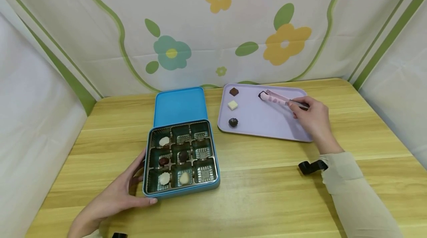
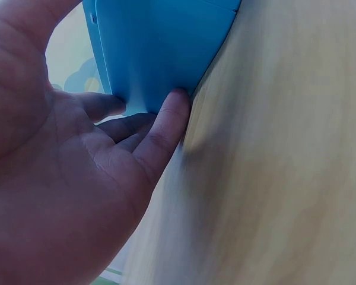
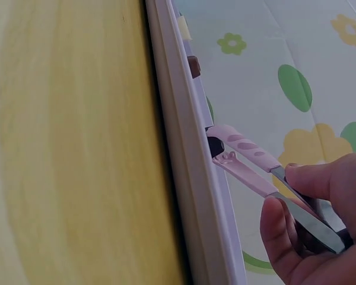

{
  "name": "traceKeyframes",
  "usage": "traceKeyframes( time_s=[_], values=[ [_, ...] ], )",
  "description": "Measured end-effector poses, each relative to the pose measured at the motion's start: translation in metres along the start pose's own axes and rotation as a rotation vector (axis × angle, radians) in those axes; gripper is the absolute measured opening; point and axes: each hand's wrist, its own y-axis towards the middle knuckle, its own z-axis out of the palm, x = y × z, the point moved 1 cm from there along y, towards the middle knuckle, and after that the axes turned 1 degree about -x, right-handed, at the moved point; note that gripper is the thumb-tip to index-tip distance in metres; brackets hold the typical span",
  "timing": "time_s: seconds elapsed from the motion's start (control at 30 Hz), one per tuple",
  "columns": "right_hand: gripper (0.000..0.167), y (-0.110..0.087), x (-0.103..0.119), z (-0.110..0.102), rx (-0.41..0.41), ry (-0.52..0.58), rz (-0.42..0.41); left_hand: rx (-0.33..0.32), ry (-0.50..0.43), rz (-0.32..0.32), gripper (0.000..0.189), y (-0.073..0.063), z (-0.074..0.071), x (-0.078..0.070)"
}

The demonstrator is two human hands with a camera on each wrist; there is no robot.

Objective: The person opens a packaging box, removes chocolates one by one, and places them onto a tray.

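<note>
My right hand (image 1: pixel 313 115) pinches a pair of tongs (image 3: pixel 255 157) with pink sleeves on its metal arms. At the tongs' tips, over the lilac tray (image 1: pixel 263 121), is a dark chocolate (image 3: pixel 215 145). My left hand (image 1: pixel 115 193) rests at the near left corner of a blue tin (image 1: pixel 186 192), fingertips touching its left wall and thumb along the front. Inside the tin, a divided insert (image 1: pixel 204 174) has white chocolates (image 1: pixel 164 178) in the left column, a brown one (image 1: pixel 163 161) between them, a dark one (image 1: pixel 183 156) in the centre and a cream one (image 1: pixel 184 178) front middle.
Down the tray's left side lie a brown chocolate (image 1: pixel 234 91), a white square chocolate (image 1: pixel 232 105) and a dark round chocolate (image 1: pixel 233 122). Behind the tin is its blue lid (image 1: pixel 181 106). A flowered cloth (image 1: pixel 200 26) hangs at the back of the wooden table (image 1: pixel 260 186).
</note>
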Motion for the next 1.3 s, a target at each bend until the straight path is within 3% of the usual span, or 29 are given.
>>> traceKeyframes(
  time_s=[0.37,0.7,1.0,1.3],
  values=[
    [0.051,0.0,-0.001,0.002,-0.013,-0.013,0.022,-0.002,0.007,-0.03,0.132,0.0,0.0,0.0],
    [0.054,-0.005,0.004,-0.004,-0.094,0.037,0.001,0.001,0.004,-0.008,0.132,0.0,0.0,0.001],
    [0.038,-0.027,0.04,0.009,0.014,0.148,-0.237,-0.002,0.001,0.026,0.132,0.0,0.001,0.001],
    [0.019,-0.059,0.07,0.039,0.226,0.223,-0.436,-0.002,-0.006,0.023,0.131,-0.001,0.0,0.001]
  ],
)
